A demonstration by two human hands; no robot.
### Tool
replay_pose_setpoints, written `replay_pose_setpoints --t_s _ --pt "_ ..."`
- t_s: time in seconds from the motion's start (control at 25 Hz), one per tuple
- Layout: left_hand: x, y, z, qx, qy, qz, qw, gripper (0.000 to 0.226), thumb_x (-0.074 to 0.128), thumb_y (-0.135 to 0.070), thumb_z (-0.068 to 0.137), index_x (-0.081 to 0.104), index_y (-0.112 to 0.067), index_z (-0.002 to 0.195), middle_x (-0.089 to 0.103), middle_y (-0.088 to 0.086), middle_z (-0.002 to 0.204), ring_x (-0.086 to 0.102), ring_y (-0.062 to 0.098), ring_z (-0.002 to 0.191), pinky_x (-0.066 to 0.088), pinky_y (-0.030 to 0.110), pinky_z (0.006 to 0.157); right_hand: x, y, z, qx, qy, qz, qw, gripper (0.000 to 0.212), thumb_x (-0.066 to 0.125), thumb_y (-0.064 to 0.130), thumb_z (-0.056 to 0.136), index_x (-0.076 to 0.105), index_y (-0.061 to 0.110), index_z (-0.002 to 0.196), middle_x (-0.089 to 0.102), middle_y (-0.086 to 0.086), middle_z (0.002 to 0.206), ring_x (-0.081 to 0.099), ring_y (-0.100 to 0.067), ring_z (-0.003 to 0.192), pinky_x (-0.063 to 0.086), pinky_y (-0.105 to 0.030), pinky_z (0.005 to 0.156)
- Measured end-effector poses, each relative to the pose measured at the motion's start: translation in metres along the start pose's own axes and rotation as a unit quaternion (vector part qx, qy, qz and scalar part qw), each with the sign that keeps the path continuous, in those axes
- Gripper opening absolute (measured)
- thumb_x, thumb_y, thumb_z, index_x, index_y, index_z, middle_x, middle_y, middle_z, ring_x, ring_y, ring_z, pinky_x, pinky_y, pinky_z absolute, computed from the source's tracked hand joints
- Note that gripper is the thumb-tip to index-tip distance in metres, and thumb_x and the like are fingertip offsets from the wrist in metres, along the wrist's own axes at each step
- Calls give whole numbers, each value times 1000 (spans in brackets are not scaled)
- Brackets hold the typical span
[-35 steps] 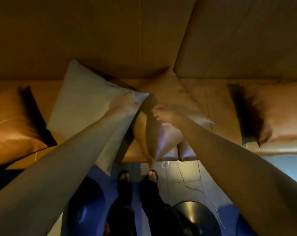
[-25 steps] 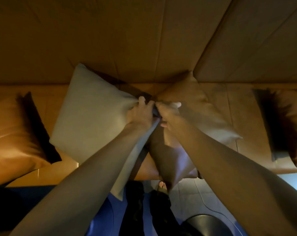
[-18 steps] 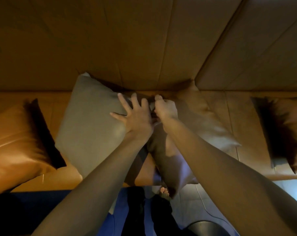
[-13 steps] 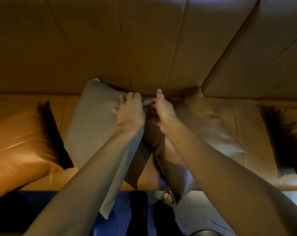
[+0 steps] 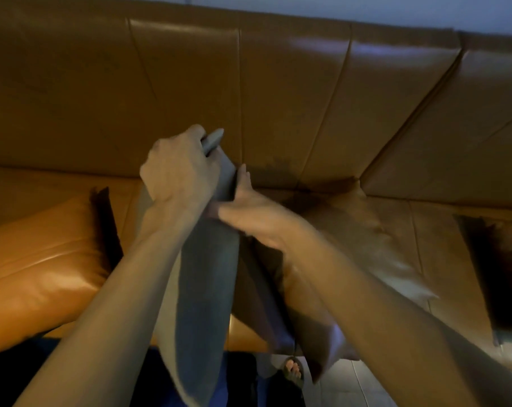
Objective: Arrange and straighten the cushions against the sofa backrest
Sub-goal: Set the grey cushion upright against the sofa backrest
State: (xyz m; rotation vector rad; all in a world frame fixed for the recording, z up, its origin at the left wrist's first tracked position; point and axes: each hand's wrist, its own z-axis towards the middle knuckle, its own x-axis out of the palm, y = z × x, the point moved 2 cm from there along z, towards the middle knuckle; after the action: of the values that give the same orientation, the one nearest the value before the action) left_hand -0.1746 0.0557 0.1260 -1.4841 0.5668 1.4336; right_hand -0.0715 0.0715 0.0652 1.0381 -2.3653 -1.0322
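My left hand [image 5: 178, 168] grips the top corner of a grey cushion [image 5: 203, 304], which hangs edge-on in front of the tan leather sofa backrest [image 5: 278, 92]. My right hand [image 5: 248, 212] rests flat against the right face of the grey cushion, fingers pointing up and left. Just right of it a brown leather cushion [image 5: 363, 245] leans on the seat at the corner of the backrest, partly hidden by my right forearm.
An orange leather cushion [image 5: 40, 265] lies on the seat at the left. A dark cushion [image 5: 501, 274] sits at the right edge. Below the sofa's front edge I see tiled floor [image 5: 357, 386] and my sandalled foot [image 5: 292, 371].
The grey cushion has been lifted and turned from face-on to edge-on. My left hand rose with its corner, and my right hand moved onto its side. The view tilted up.
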Motion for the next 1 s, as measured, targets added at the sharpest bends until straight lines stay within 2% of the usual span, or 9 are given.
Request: replay_pose_setpoints --t_s 0.08,0.2,0.36,0.44,0.56,0.64,0.72,0.84,1.0 --pt "-15 1 -1 2 -8 9 1000 24 56 -42 93 48 -21 86 51 3 80 59 32 85 38 41 61 14 12 -3 25 -55 -94 994 131 81 41 76 -26 35 150 -12 -6 166 20 -38 146 35 -56 107" --pt "-37 -2 3 -6 -21 15 1000 30 56 -45 93 49 -19 81 52 4 77 53 28 76 36 40 60 5 21 -3 -55 -39 1 998 117 78 31 82 -12 31 156 36 -4 153 50 -24 120 50 -44 89" --pt "-48 -5 3 48 -51 -15 997 35 51 -51 94 47 -19 81 42 -3 67 50 21 68 33 34 58 -11 29 3 -126 -3 6 992 70 77 18 84 41 21 145 66 -6 123 65 -27 112 55 -46 94" --pt "-54 6 6 96 -32 -75 992 46 46 -66 88 49 -21 87 45 -5 73 46 15 68 31 27 58 -20 31 9 -152 37 43 987 53 71 8 88 52 17 137 70 -6 117 67 -24 112 53 -43 98" --pt "-46 41 28 132 102 -66 984 76 35 -82 73 57 -24 118 51 5 118 45 24 112 35 32 86 -37 17 29 -128 47 131 982 48 68 0 86 56 12 132 68 -13 123 64 -28 117 48 -45 104" --pt "-21 67 43 104 270 -5 957 98 46 -85 64 34 -32 145 29 4 152 19 29 141 24 47 107 -38 2 47 -83 16 164 983 42 66 -3 85 61 13 124 66 -14 122 64 -28 113 48 -44 103" --pt "14 85 46 85 391 35 916 113 63 -78 62 5 -41 152 -2 -6 163 -8 26 149 7 57 115 -38 -9 61 -54 -10 162 985 37 64 -6 85 65 16 115 67 -15 122 64 -27 111 48 -43 100" --pt "47 94 53 97 363 44 926 121 77 -62 67 -6 -39 152 -16 -6 163 -16 25 149 3 57 116 -46 -4 64 -51 -18 85 995 45 71 1 83 62 21 122 68 -9 125 63 -24 116 49 -39 98" --pt "52 87 72 105 342 62 932 124 74 -69 63 -4 -35 153 3 0 163 5 30 148 12 54 114 -64 17 47 -86 -91 0 992 80 69 16 88 25 32 153 50 7 141 49 -15 127 43 -39 103"
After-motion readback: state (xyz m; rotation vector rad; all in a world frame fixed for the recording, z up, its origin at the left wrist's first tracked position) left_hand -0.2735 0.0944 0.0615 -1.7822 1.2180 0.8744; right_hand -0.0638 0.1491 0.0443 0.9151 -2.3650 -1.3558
